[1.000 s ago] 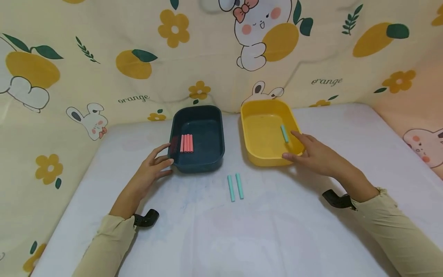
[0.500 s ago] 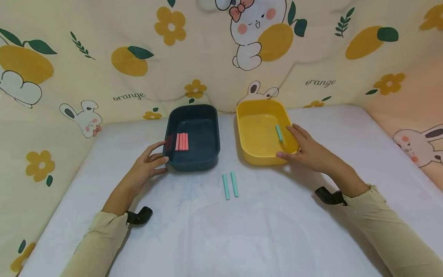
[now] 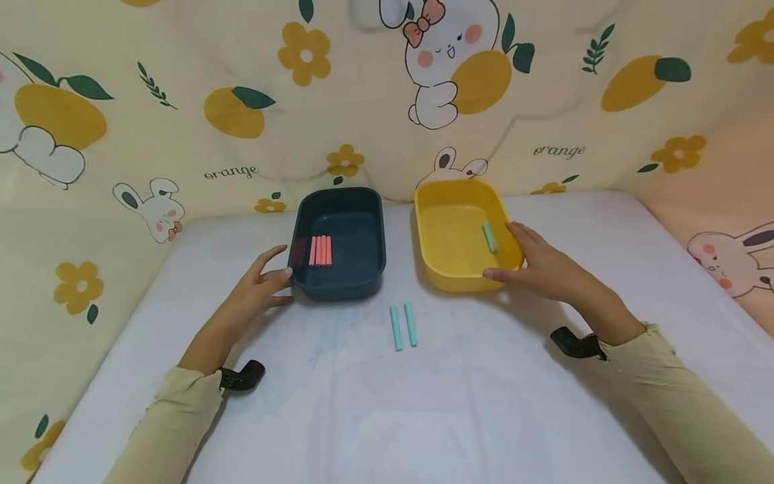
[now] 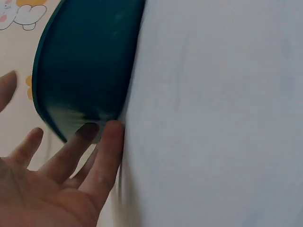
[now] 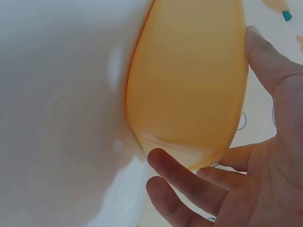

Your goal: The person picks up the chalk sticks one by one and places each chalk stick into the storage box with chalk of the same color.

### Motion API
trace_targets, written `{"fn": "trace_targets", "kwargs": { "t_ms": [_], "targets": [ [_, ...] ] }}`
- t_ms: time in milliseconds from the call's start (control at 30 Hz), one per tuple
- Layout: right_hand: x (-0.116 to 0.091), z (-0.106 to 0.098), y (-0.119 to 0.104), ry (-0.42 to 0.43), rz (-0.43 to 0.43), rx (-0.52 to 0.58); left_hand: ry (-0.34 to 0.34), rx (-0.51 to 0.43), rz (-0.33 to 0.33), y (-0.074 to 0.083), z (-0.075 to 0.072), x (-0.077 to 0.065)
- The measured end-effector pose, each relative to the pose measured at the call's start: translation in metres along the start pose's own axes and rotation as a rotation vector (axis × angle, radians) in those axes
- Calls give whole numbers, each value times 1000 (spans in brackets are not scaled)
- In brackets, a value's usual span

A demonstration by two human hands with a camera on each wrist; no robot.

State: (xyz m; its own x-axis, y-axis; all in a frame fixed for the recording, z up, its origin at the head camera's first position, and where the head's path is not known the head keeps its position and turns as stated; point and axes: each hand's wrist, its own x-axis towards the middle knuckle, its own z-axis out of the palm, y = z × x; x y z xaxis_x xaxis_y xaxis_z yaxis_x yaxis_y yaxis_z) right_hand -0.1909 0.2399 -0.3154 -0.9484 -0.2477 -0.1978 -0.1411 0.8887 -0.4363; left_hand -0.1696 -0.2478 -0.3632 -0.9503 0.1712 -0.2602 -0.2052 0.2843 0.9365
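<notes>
My left hand (image 3: 256, 292) is at the left side of a dark teal plastic bin (image 3: 351, 291), fingers spread; in the left wrist view its fingertips (image 4: 112, 130) touch or nearly touch the bin's wall. Several pink chalk-like sticks (image 3: 320, 251) lie side by side in that bin. At the right front corner of a yellow bin (image 3: 450, 269) is my right hand (image 3: 541, 265), its thumb on the front rim and its straight fingers along the right side. Inside the yellow bin lies one mint green stick (image 3: 489, 238). Two more green sticks (image 3: 403, 326) lie on the table before the bins.
A white cloth (image 3: 423, 417) covers the table. Behind the bins hangs a cream curtain (image 3: 375, 101) printed with rabbits, flowers and oranges. The two bins stand apart with a gap between them. A black wrist camera (image 3: 242, 376) is strapped to my left wrist.
The view has shifted slightly. My left index finger has drawn a little away from the dark bin's rim. The right hand, bins and sticks keep their places.
</notes>
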Motion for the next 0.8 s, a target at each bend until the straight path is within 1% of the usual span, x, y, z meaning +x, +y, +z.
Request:
{"fn": "trace_targets", "kwargs": {
  "t_ms": [33, 100, 133, 200, 267, 300, 333, 367, 400, 433, 500, 533, 600, 633, 667, 733, 800],
  "targets": [
    [1, 0, -1, 1, -2, -3, 7, 6, 10, 2, -3, -1],
    [4, -1, -2, 2, 0, -1, 45, 15, 37, 7, -8, -6],
    [4, -1, -2, 2, 2, 1, 81, 20, 54, 12, -9, -9],
    [5, -1, -2, -3, 11, 9, 179, 29, 88, 22, -8, -16],
    [3, -2, -1, -11, 21, 11, 279, 41, 141, 33, 0, -22],
    [2, -2, -1, -15, 25, 13, 315, 54, 170, 38, 7, -25],
    [1, -2, 0, -17, 28, 13, 339, 86, 204, 44, 16, -29],
    [0, -2, 0, -21, 30, 16, 340, 114, 242, 48, 25, -32],
    [-2, -2, 0, -24, 31, 16, 321, 150, 293, 51, 36, -35],
    [-3, -1, 0, -26, 32, 19, 281, 197, 348, 55, 48, -37],
    [-3, -1, 1, -30, 30, 30, 159, 280, 449, 59, 70, -42],
    [-3, -1, 1, -32, 27, 35, 88, 313, 492, 61, 81, -45],
    [-2, 0, 0, -32, 16, 42, -56, 375, 538, 64, 99, -48],
    [-2, 0, 0, -31, 8, 46, -113, 414, 546, 65, 107, -49],
    [-1, -1, 0, -31, 1, 48, -153, 450, 542, 66, 112, -49],
    [1, -1, -2, -32, -10, 50, -192, 525, 520, 67, 120, -49],
    [3, -3, -5, -37, -22, 47, -201, 603, 492, 67, 124, -48]
  ]
}}
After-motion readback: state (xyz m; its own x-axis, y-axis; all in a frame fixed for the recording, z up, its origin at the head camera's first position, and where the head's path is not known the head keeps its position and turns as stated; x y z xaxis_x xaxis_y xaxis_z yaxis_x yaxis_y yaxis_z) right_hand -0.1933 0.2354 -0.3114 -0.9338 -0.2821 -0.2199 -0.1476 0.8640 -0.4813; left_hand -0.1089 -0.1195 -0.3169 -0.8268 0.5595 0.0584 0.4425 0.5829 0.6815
